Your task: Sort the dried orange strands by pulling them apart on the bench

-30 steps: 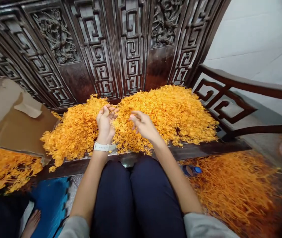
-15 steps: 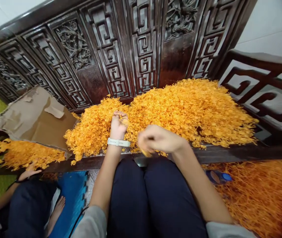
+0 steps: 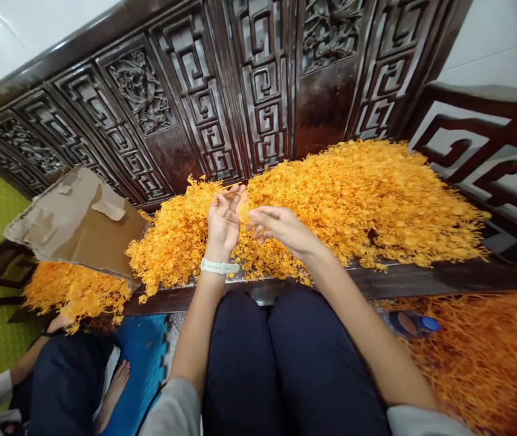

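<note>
Left hand: palm turned up, fingers curled, a thin yellow stem held across them. A pale yellow petal piece shows at its fingertips, on the side facing the other hand; whether it joins the stem cannot be told. A light wristband is worn on this wrist.

Right hand: just beside the petal piece, fingers bent and pointing toward the left hand, with a narrow spacing between them. Whether they grip or touch the petal piece cannot be determined.

Beneath and around both hands, the table bears orange-yellow flower sprigs: a smaller heap to the left of the left hand, and a larger heap behind and to the right of the right hand. Beyond the hands rises a dark carved wooden backrest.

Well to the left of the left hand, a worn cardboard box stands tilted against the smaller heap. Nearer and farther left, a co-worker's hand is at further sprigs.

Below and to the right of the right hand lies a clear bottle with a blue cap, beside a mass of orange stems.
</note>
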Motion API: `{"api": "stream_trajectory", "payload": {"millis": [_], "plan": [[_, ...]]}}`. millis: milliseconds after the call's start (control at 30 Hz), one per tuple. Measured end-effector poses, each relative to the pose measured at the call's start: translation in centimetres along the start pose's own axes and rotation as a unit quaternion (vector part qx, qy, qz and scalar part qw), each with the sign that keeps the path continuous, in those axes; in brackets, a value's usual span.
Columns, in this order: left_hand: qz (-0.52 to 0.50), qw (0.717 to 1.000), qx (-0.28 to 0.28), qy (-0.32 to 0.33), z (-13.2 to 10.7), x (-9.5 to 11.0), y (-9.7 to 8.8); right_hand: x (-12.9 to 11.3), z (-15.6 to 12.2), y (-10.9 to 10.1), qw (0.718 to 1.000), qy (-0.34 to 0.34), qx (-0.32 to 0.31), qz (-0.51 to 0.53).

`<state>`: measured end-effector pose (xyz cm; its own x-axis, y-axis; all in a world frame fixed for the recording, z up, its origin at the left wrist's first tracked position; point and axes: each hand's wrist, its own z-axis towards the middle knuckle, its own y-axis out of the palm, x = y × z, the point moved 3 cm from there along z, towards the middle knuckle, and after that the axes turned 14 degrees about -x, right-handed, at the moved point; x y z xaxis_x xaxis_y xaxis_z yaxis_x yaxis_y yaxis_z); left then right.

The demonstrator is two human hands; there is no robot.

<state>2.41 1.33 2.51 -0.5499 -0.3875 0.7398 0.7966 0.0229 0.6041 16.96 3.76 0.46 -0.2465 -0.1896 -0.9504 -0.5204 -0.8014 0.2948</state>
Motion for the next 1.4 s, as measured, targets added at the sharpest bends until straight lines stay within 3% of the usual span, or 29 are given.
{"api": "stream_trajectory", "payload": {"millis": [100,167,267,333,400,433,467,500,533,567,600,667,700,800,933,1033,1100,1200,1300,1400], "plan": [[0.011,0.999,-0.039,-0.009,-0.1,-0.5,0.6,0.2,-0.1,0.8,1.0,-0.02,-0.002,-0.022],[0.013,1.0,0.008,0.0,0.1,-0.6,0.2,0.2,-0.2,1.2,0.999,-0.02,-0.023,-0.039],[0.0,0.996,0.087,0.02,0.5,-0.2,-1.3,-0.6,-0.9,2.0,0.984,0.0,-0.155,-0.087],[-0.02,0.99,0.134,0.032,0.8,0.1,-2.5,-1.6,-2.1,2.9,0.94,0.012,-0.323,-0.107],[-0.028,0.984,0.169,0.037,0.8,0.3,-3.5,-2.6,-4.1,3.9,0.843,0.017,-0.526,-0.112],[-0.026,0.983,0.178,0.034,0.7,0.3,-3.9,-3.0,-4.9,4.1,0.804,0.013,-0.585,-0.108],[-0.019,0.984,0.176,0.03,0.6,0.2,-4.1,-3.2,-5.2,4.1,0.795,0.008,-0.598,-0.105],[-0.008,0.986,0.163,0.026,0.5,0.1,-4.1,-3.2,-5.0,4.0,0.819,0.001,-0.563,-0.109],[0.004,0.99,0.142,0.024,0.3,0.0,-4.0,-3.1,-4.5,3.7,0.869,-0.011,-0.479,-0.122],[0.016,0.992,0.12,0.028,0.2,-0.1,-3.7,-2.7,-3.7,3.3,0.919,-0.023,-0.364,-0.147],[0.027,0.994,0.103,0.039,0.1,-0.1,-3.3,-2.3,-3.0,2.7,0.95,-0.03,-0.249,-0.185],[0.05,0.993,0.081,0.071,0.1,0.1,-2.4,-1.4,-2.0,2.0,0.958,-0.032,-0.077,-0.273],[0.06,0.991,0.08,0.086,0.1,0.3,-1.9,-1.1,-1.6,1.8,0.95,-0.027,-0.034,-0.309],[0.099,0.988,0.061,0.101,0.0,0.5,-0.3,-0.3,-0.9,1.5,0.936,0.003,-0.022,-0.35],[0.16,0.983,-0.018,0.088,-0.4,0.2,1.3,-0.1,-0.5,0.9,0.973,-0.017,0.017,-0.231],[0.162,0.982,-0.03,0.089,-0.5,0.1,1.2,0.0,-0.4,0.4,0.987,-0.044,0.065,-0.137],[0.168,0.981,-0.017,0.098,-0.3,0.2,0.7,0.0,-0.4,0.0,0.985,-0.053,0.1,-0.134],[0.189,0.974,-0.011,0.127,-0.2,0.6,0.4,-0.4,-0.9,-0.6,0.959,-0.065,0.161,-0.226],[0.216,0.969,-0.014,0.115,-0.4,0.7,0.6,-1.3,-1.7,-0.8,0.901,-0.077,0.221,-0.366],[0.227,0.97,-0.002,0.082,-0.7,0.6,0.9,-2.1,-2.3,0.0,0.856,-0.116,0.185,-0.468]]}}
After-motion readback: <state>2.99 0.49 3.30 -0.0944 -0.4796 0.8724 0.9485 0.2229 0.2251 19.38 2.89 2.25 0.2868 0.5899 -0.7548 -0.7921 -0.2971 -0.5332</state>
